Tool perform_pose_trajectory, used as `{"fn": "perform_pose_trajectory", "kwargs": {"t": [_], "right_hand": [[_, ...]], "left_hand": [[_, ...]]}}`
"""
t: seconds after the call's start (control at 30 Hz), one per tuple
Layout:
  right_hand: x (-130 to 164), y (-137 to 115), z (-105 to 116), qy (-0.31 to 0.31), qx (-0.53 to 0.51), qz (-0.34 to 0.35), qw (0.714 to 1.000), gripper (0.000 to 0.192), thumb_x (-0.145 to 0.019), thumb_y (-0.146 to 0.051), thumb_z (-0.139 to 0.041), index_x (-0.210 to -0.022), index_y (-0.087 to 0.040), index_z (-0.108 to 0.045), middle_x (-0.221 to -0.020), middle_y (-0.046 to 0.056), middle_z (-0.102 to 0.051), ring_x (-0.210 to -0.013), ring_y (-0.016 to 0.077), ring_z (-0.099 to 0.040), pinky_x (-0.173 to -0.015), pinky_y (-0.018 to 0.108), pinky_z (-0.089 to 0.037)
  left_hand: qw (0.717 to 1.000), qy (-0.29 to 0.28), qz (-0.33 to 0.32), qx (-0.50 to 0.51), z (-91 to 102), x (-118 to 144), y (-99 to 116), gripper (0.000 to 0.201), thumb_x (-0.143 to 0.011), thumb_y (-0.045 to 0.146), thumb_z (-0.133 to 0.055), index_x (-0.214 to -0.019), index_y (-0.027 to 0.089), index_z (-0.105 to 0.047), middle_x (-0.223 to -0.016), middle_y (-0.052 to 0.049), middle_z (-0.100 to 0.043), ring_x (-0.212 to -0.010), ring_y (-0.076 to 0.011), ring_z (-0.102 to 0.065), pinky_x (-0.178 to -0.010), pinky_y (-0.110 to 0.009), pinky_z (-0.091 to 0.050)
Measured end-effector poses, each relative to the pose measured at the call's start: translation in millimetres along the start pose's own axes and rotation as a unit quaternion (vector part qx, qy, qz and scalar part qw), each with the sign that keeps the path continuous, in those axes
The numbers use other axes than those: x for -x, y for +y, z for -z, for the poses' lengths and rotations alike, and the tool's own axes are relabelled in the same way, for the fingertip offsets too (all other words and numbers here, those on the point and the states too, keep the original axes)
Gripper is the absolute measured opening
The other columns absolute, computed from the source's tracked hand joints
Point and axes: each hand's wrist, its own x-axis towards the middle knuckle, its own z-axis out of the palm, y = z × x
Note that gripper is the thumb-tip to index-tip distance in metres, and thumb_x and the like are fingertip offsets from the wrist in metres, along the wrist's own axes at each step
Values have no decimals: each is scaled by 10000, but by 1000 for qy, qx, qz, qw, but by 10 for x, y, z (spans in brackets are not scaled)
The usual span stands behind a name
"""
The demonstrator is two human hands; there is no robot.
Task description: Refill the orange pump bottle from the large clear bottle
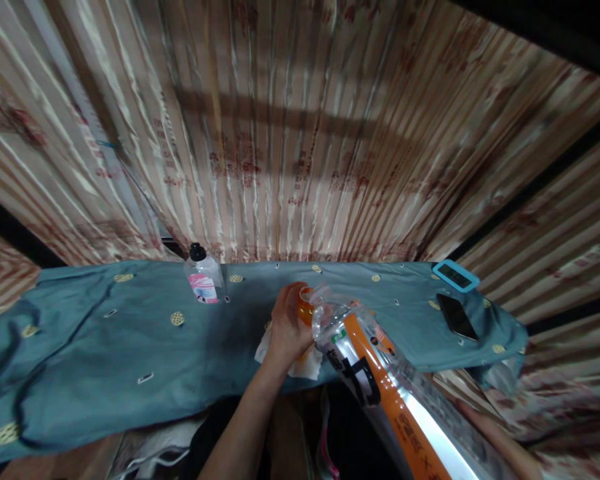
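Note:
My left hand is wrapped round a small orange translucent container with a round open top. A white cloth or tissue lies under that hand on the blue-green sheet. A large clear plastic bottle with an orange and silver label slants up from the lower right, its top end close beside the orange container's rim. My right hand is on the bottle's far side, its fingers mostly hidden behind it. Whether any liquid runs between bottle and container, I cannot tell.
A clear bottle with a black cap and pink label stands to the left on the patterned sheet. At right lie a blue-framed digital clock and a black phone. Pleated curtains hang behind and at both sides.

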Motion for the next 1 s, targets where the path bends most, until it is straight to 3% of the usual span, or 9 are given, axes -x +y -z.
{"fn": "perform_pose_trajectory", "kwargs": {"t": [0.17, 0.3, 0.37, 0.5, 0.6, 0.77, 0.87, 1.0], "right_hand": [[-64, 167, -1, 26, -8, 47, 999, 161, -950, -294, -631, -960, -290, -792, -758, -25, -783, -705, 215, -784, -600, 330, -679], [-110, 242, -89, 31, -7, 42, 999, 209, -960, -304, -625, -1103, -288, -777, -734, -33, -777, -648, 211, -768, -547, 327, -664], [-111, 261, -90, 44, -6, 41, 998, 315, -963, -323, -634, -1264, -298, -725, -846, -27, -807, -732, 219, -790, -533, 320, -650], [-29, 187, 9, 63, 1, 33, 997, 584, -941, -320, -696, -1502, -351, -538, -1189, -11, -784, -1083, 261, -774, -730, 363, -674], [39, 62, 77, 55, 5, 24, 998, 606, -948, -320, -689, -1527, -344, -510, -1261, -2, -744, -1198, 291, -729, -877, 430, -657], [81, -72, 67, 47, 5, 24, 999, 654, -868, -327, -789, -1483, -321, -565, -1282, 7, -737, -1275, 322, -687, -991, 478, -627], [73, -40, 35, 43, 1, 30, 999, 638, -861, -325, -804, -1461, -339, -588, -1204, -7, -776, -1171, 295, -746, -922, 432, -658], [-38, 181, 103, 53, -3, 43, 998, 634, -908, -268, -748, -1501, -360, -543, -1156, -27, -803, -990, 242, -804, -709, 325, -681]], "left_hand": [[1000, 2, -8, -1, -13, -1, -22, 290, -877, 342, -689, -1113, 187, -623, -1066, -104, -701, -960, -243, -710, -858, -392, -602], [1000, 1, -11, 0, -21, -5, -38, 301, -873, 339, -689, -1123, 184, -621, -1065, -107, -701, -968, -248, -710, -854, -391, -599], [1000, 0, -14, -4, -22, -6, -46, 296, -881, 342, -679, -1126, 187, -619, -1066, -106, -702, -978, -249, -710, -862, -397, -600], [1000, -8, -14, -5, -20, -4, -61, 307, -879, 352, -680, -1130, 190, -612, -1070, -105, -702, -972, -244, -713, -861, -394, -603], [1000, -6, -12, -12, -28, -1, -72, 308, -874, 351, -679, -1130, 193, -611, -1067, -102, -705, -964, -243, -717, -864, -395, -605], [1000, 2, -12, -13, -47, -7, -62, 270, -883, 342, -678, -1106, 202, -618, -1052, -95, -705, -971, -245, -716, -864, -391, -605], [1000, 0, -13, -14, -46, -12, -46, 263, -882, 348, -696, -1089, 203, -621, -1036, -88, -703, -951, -240, -712, -852, -389, -602], [1000, 0, -18, -18, -44, -10, -50, 281, -871, 334, -711, -1100, 201, -617, -1042, -89, -701, -952, -244, -712, -844, -394, -601]]}}
